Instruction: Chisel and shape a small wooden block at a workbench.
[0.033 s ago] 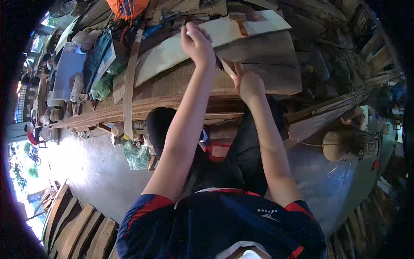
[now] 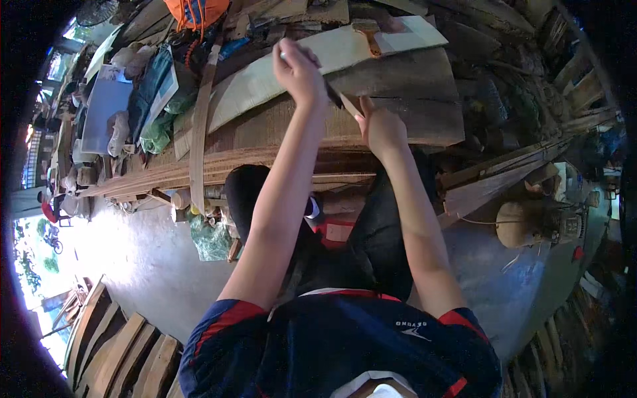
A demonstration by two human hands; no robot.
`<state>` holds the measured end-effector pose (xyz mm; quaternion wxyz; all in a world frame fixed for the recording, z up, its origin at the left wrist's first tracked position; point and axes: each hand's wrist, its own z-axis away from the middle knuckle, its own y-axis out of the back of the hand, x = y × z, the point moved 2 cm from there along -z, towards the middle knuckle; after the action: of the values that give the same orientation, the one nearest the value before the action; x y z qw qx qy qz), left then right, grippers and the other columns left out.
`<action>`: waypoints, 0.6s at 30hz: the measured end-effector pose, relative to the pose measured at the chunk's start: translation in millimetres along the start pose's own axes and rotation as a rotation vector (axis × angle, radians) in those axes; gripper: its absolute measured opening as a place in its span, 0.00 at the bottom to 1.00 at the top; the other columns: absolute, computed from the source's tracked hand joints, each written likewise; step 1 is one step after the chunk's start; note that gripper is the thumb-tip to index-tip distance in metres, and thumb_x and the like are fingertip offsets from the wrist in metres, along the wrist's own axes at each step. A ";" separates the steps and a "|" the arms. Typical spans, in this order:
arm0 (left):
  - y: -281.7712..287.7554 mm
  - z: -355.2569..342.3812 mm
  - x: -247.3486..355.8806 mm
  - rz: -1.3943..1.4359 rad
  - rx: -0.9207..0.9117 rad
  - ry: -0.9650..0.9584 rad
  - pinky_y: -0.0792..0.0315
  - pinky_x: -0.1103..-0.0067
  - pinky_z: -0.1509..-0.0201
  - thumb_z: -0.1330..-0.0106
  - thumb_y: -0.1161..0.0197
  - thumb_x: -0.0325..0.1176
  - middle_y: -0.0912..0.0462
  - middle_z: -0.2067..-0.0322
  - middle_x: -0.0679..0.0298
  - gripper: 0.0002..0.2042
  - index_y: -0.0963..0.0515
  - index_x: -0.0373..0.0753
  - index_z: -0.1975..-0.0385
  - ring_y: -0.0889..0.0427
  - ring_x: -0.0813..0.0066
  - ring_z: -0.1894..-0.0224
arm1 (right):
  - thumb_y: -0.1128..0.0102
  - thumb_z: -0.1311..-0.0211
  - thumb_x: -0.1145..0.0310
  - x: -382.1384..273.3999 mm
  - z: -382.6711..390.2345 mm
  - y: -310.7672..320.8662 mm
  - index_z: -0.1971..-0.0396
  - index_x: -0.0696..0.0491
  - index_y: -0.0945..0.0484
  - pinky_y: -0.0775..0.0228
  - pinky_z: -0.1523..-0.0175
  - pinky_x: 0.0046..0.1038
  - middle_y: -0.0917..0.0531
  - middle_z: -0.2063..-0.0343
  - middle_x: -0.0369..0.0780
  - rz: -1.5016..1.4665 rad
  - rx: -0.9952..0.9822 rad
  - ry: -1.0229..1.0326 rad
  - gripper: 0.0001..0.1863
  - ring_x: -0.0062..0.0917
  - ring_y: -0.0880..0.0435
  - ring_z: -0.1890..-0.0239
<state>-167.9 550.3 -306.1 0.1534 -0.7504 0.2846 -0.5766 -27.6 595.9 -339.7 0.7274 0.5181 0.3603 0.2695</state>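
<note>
My left hand is curled around something I cannot make out, above the long pale curved board. A narrow dark strip shows between my hands. My right hand grips a thin light-brown wooden piece that slants up toward my left hand, over a broad darker plank. A brush with a wooden handle lies on the pale board, beyond my hands.
A stack of planks, an upright narrow slat, an orange bag and plastic bundles crowd the left. A round beige object sits low at right. Boards lean at lower left. A person in red is far left.
My left hand has shifted slightly left and down. My right hand and the things around are almost unchanged.
</note>
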 end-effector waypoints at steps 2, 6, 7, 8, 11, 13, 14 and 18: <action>25.4 -3.6 7.6 0.094 0.055 0.056 0.41 0.84 0.81 0.33 0.54 0.42 0.35 0.84 0.68 0.14 0.37 0.41 0.77 0.36 0.81 0.84 | 0.54 0.37 0.60 3.9 2.8 2.6 0.49 0.50 0.33 0.29 0.70 0.39 0.21 0.73 0.45 -0.011 0.057 0.131 0.18 0.41 0.22 0.72; 79.5 -8.6 48.4 0.177 0.222 0.236 0.45 0.82 0.82 0.37 0.55 0.45 0.39 0.84 0.68 0.14 0.37 0.42 0.78 0.39 0.79 0.82 | 0.45 0.46 0.68 26.6 -1.3 -1.0 0.63 0.50 0.23 0.34 0.53 0.35 0.21 0.68 0.38 0.105 0.417 0.479 0.10 0.30 0.24 0.59; 91.8 -7.7 60.0 0.172 0.209 0.193 0.45 0.82 0.82 0.38 0.55 0.44 0.38 0.84 0.69 0.13 0.37 0.43 0.79 0.40 0.80 0.83 | 0.45 0.46 0.68 29.9 -0.1 4.0 0.63 0.50 0.23 0.34 0.53 0.35 0.21 0.68 0.38 0.104 0.410 0.480 0.10 0.30 0.24 0.59; 103.6 -5.8 70.4 0.157 0.194 0.169 0.45 0.82 0.82 0.39 0.55 0.45 0.38 0.85 0.69 0.13 0.37 0.43 0.79 0.41 0.80 0.84 | 0.46 0.47 0.70 33.3 1.4 10.8 0.65 0.50 0.22 0.34 0.53 0.35 0.21 0.67 0.36 0.155 0.441 0.525 0.09 0.29 0.25 0.58; 129.7 2.0 95.1 0.137 0.185 0.143 0.45 0.81 0.82 0.39 0.56 0.48 0.38 0.86 0.69 0.15 0.37 0.44 0.80 0.43 0.79 0.87 | 0.48 0.49 0.74 50.6 2.0 8.3 0.69 0.48 0.20 0.35 0.47 0.35 0.22 0.62 0.32 0.150 0.474 0.603 0.09 0.28 0.27 0.54; 141.4 10.4 107.1 0.136 0.163 0.142 0.46 0.81 0.82 0.39 0.57 0.51 0.38 0.88 0.69 0.18 0.36 0.44 0.82 0.42 0.79 0.88 | 0.45 0.49 0.72 55.7 6.1 3.5 0.69 0.47 0.20 0.39 0.41 0.36 0.21 0.65 0.33 0.121 0.576 0.760 0.08 0.27 0.28 0.53; 145.4 14.2 110.7 0.150 0.164 0.142 0.46 0.80 0.82 0.39 0.57 0.52 0.38 0.88 0.69 0.19 0.35 0.44 0.82 0.42 0.79 0.88 | 0.45 0.48 0.70 57.6 8.3 -1.9 0.70 0.46 0.20 0.41 0.38 0.36 0.23 0.58 0.34 0.132 0.525 0.732 0.07 0.29 0.30 0.47; 147.7 26.4 116.0 0.139 0.173 0.087 0.45 0.81 0.81 0.39 0.57 0.53 0.38 0.88 0.68 0.18 0.34 0.45 0.80 0.42 0.78 0.87 | 0.48 0.48 0.71 59.2 9.8 -8.2 0.67 0.43 0.22 0.45 0.36 0.36 0.28 0.49 0.33 -0.052 0.507 0.627 0.10 0.30 0.37 0.40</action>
<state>-159.6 360.8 -305.9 0.2450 -0.6870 0.2915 -0.6189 15.5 633.1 -360.0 0.4380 0.5642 0.6329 0.2987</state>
